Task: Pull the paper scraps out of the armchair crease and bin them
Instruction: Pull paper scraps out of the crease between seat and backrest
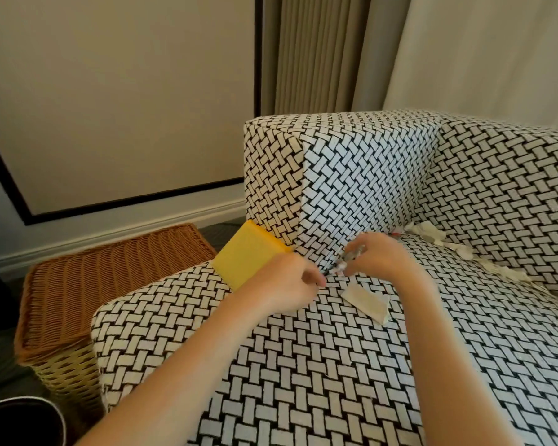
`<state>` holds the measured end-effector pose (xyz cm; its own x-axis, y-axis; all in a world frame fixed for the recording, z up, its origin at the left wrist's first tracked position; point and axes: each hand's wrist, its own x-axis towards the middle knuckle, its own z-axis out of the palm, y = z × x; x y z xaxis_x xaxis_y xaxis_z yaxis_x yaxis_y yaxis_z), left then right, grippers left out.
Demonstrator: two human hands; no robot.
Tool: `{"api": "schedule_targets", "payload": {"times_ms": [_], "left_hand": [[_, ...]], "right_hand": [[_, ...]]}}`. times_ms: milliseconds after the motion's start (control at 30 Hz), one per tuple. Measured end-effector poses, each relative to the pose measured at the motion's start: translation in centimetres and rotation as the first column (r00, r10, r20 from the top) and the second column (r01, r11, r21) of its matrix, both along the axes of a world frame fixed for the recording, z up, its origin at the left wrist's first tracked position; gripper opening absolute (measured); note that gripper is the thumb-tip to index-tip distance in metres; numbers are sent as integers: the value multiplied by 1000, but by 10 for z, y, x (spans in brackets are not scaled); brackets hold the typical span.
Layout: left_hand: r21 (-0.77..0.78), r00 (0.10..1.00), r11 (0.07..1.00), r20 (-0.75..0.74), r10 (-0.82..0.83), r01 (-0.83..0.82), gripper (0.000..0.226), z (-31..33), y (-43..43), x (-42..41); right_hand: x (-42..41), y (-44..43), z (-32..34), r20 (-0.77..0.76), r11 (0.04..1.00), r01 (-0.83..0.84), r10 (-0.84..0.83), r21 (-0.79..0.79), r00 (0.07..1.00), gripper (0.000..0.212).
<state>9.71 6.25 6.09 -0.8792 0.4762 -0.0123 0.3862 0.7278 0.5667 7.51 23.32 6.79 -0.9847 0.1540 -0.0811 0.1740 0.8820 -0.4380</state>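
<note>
The armchair (351,365) has a black-and-white woven pattern. My right hand (380,255) pinches a crumpled paper scrap (342,267) at the crease between the seat and the left arm. My left hand (287,281) rests on the seat beside that crease, fingers curled, its tips touching the crease. A flat cream scrap (368,302) lies loose on the seat just below my right hand. Several more cream scraps (432,235) sit along the back crease, trailing toward the right (503,272).
A yellow box-like object (248,257) stands wedged against the armchair's left arm. A wicker basket with a lid (87,284) sits on the floor to the left. The dark rim of a bin (23,413) shows at the bottom left. Curtains hang behind the chair.
</note>
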Motion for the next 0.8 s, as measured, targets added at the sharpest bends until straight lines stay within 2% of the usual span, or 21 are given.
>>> {"api": "schedule_targets", "payload": {"times_ms": [33, 100, 233, 300, 367, 433, 500, 567, 633, 700, 733, 767, 800], "left_hand": [[-66, 999, 998, 44, -14, 17, 31, -9, 9, -4], [-86, 996, 995, 74, -52, 58, 52, -19, 26, -13], [-82, 981, 978, 47, -189, 193, 79, -36, 66, -16], [-35, 989, 990, -41, -140, 139, 73, -51, 78, -17], [49, 982, 995, -168, -81, 90, 52, -60, 82, -23], [63, 965, 996, -261, -42, 60, 37, -63, 85, -31], [127, 958, 992, -282, 51, -15, 31, -63, 85, -38], [254, 955, 963, -255, 152, -86, 24, -63, 82, -41], [377, 962, 919, -185, 201, -120, 20, -61, 78, -42], [506, 980, 847, -11, 196, -164, 21, -58, 76, -39], [586, 974, 778, 131, 185, -227, 25, -57, 78, -39], [664, 932, 665, 331, 149, -342, 27, -56, 80, -38], [681, 832, 540, 550, 70, -495, 26, -53, 80, -37]], "right_hand": [[-1, 12, -5, -6, 997, 64, -64, 32, 998, 55], [-7, 25, -22, -78, 988, 156, -155, 1, 985, 68], [-24, 23, -55, -242, 985, 144, -164, -96, 956, 68], [-29, 23, -59, -285, 984, 136, -165, -117, 944, 56], [-32, 26, -58, -315, 986, 122, -152, -113, 937, 34], [-33, 27, -55, -333, 990, 114, -135, -83, 933, 22], [-34, 26, -53, -379, 989, 113, -141, -96, 915, 19], [-33, 29, -52, -409, 982, 139, -180, -128, 895, 20], [-32, 36, -50, -414, 960, 162, -246, -227, 876, 21], [-28, 42, -46, -402, 929, 179, -306, -323, 863, 21], [-25, 45, -43, -386, 906, 192, -342, -377, 857, 20], [-22, 48, -39, -351, 872, 203, -379, -446, 856, 20], [-18, 50, -35, -306, 827, 197, -400, -526, 864, 19]]}}
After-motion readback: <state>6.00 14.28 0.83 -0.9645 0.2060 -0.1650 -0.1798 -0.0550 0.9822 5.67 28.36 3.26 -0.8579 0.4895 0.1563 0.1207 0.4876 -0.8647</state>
